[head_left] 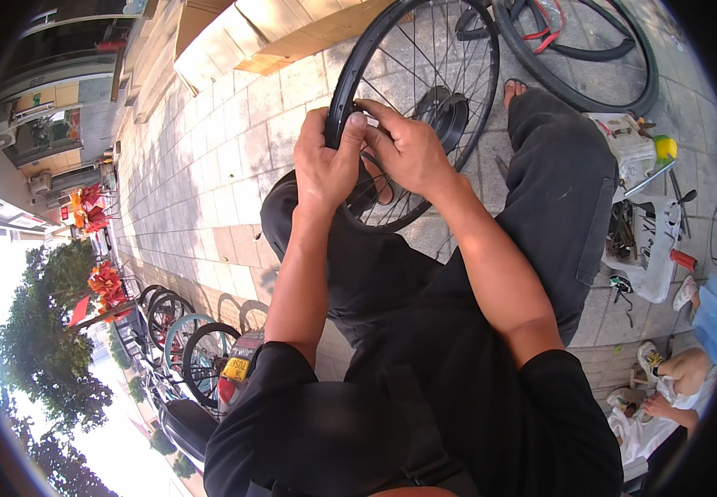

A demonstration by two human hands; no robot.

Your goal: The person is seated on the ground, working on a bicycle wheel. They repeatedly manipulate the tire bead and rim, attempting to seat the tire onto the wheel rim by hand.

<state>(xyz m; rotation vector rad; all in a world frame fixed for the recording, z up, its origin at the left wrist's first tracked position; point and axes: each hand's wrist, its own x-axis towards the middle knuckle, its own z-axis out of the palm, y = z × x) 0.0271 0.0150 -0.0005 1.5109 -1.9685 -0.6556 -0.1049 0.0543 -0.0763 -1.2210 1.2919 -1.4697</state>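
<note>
A black spoked bicycle wheel point(497, 58) stands tilted between my legs, its hub point(441, 112) on the right of my hands. My left hand point(325, 166) is wrapped round the near left part of the rim, thumb on the inner side. Close beside it, my right hand point(412, 153) is closed at the same stretch of rim, its index finger reaching onto it. The two thumbs nearly meet. A small pale bit shows between the right fingers, too small to name. Fingers hide the rim where they grip.
A loose tire point(644, 83) lies ahead right with a black inner tube point(598, 54) and a red strap point(550, 37). Cardboard boxes point(292, 41) stand ahead. A white tool tray point(652, 248) is right of my leg, near a seated person point(673, 381). Parked bicycles point(201, 356) line the left.
</note>
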